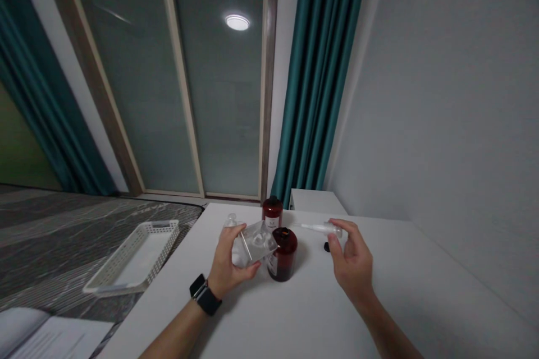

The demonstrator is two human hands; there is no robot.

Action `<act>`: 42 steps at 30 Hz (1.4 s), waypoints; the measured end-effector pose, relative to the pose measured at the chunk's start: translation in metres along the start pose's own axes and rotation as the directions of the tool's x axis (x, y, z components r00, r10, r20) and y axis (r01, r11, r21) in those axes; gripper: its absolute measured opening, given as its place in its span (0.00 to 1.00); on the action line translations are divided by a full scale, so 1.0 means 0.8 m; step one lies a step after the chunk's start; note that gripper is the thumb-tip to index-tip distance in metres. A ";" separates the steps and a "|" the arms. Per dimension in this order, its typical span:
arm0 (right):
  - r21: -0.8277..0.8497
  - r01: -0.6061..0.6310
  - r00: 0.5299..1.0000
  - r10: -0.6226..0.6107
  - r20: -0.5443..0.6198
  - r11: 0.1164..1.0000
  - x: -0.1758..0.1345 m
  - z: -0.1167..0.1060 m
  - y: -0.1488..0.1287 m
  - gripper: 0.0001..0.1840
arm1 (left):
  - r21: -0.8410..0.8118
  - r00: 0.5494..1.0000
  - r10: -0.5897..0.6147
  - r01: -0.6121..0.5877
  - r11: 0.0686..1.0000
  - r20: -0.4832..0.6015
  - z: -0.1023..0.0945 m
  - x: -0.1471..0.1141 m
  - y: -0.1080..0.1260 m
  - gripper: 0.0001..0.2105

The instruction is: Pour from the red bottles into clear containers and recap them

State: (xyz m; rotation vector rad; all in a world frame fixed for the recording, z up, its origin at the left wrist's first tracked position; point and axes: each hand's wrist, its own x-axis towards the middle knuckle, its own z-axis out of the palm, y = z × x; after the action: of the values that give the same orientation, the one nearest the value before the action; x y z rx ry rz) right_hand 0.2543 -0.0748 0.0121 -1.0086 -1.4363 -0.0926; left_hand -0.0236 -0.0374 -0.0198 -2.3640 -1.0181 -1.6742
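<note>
My left hand (229,261), a dark watch on its wrist, is closed around a clear plastic pouch-like container (255,241). This container is tilted, and one end reaches the near red-brown bottle (283,255); whether they touch I cannot tell. That bottle stands upright with its neck apparently uncapped. Behind it is a second red-brown bottle (272,213) with a pale label and a black top. To the right, my right hand (352,258) pinches the thicker end of a clear, slim tube-like piece (318,228), its thin end pointing left. A small black cap (327,247) lies near my right fingertips.
The white table (311,314) runs up to the grey wall on the right. A white perforated basket (166,261) sits lower, left of the table. An open book (63,336) lies at the bottom left. A white cabinet (318,200) stands beyond the table's far edge.
</note>
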 end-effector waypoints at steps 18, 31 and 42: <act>0.137 0.262 0.895 -0.293 0.336 0.955 0.014 0.039 -0.079 0.25 | 0.125 0.984 0.176 -0.171 0.977 -0.034 -0.003 0.002 0.007 0.35; 0.253 -0.031 0.942 -0.057 0.330 0.967 -0.043 0.052 -0.054 0.37 | -0.093 0.998 0.035 -0.039 0.995 -0.054 0.005 -0.008 0.005 0.32; 0.144 -0.466 0.783 0.330 0.527 0.873 -0.047 0.070 0.021 0.49 | -0.158 0.985 -0.165 0.156 0.975 -0.043 0.000 -0.003 -0.008 0.28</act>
State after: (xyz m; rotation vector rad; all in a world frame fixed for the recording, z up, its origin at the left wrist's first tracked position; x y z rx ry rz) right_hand 0.2140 -0.0493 -0.0383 -1.1368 -1.5912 0.7080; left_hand -0.0275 -0.0332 -0.0241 -2.3674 -1.1371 -1.9311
